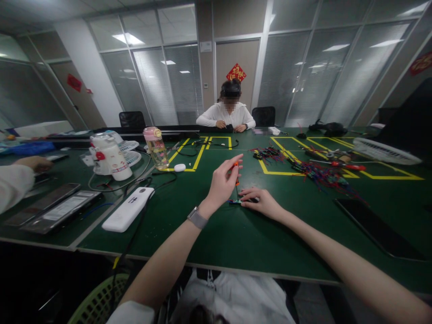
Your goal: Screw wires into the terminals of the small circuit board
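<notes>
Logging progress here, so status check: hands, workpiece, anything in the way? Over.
Left hand holding orange screwdriver, shaft down toward small circuit board. Right hand at board, exact grip unclear. Wire pile off right, apart from both hands.

Centre frame, left hand (220, 183) grips an orange-handled screwdriver (237, 183) upright, right hand (263, 204) beside the small circuit board (235, 202) below; wires (319, 174) heap centre-right!

You have a slim screwdriver (237, 182) standing nearly upright, its orange handle uppermost and partly hidden, its thin dark shaft pointing down at a small green circuit board (236, 202). The board lies before you, partly covered at its right end, with red and blue wires at its left.
</notes>
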